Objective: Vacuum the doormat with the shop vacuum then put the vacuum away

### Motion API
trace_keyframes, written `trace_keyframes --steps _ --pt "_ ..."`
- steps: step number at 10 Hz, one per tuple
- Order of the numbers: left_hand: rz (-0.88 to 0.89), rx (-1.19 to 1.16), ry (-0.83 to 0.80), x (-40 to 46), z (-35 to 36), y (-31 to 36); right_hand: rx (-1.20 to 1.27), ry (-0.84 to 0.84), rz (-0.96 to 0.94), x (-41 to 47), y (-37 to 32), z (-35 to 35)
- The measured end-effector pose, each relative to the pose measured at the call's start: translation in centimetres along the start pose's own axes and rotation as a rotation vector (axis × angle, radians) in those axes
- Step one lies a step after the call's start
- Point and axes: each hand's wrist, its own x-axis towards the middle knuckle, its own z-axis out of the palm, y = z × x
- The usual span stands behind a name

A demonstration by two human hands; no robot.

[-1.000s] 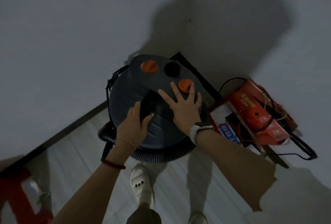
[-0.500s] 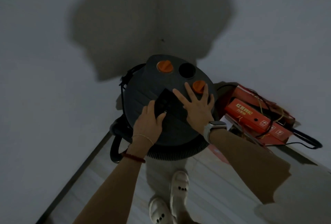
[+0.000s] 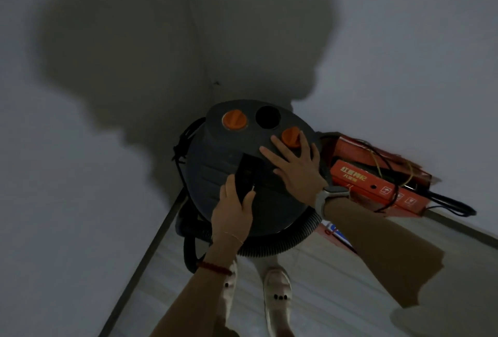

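The dark grey shop vacuum stands in the corner where two white walls meet. Its lid carries two orange knobs and a round black port. A ribbed black hose curls round its near side. My left hand lies on the lid with the thumb and fingers either side of the black carry handle. My right hand presses flat on the lid with spread fingers, beside the right knob. The doormat is not in view.
Orange cardboard boxes with loose wires and a black cable lie against the right wall, touching the vacuum. A dark baseboard runs along the left wall. My feet in white shoes stand on the pale floor just behind the vacuum.
The vacuum has moved further into the corner, close to both walls and the boxes. Both hands stay on the lid; my feet have stepped closer.
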Motion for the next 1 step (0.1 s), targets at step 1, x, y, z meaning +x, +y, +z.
trace_keyframes --steps 1 --pt "-0.017 0.001 -0.004 0.1 -0.16 -0.02 0.069 -0.079 0.051 0.04 -0.31 -1.04"
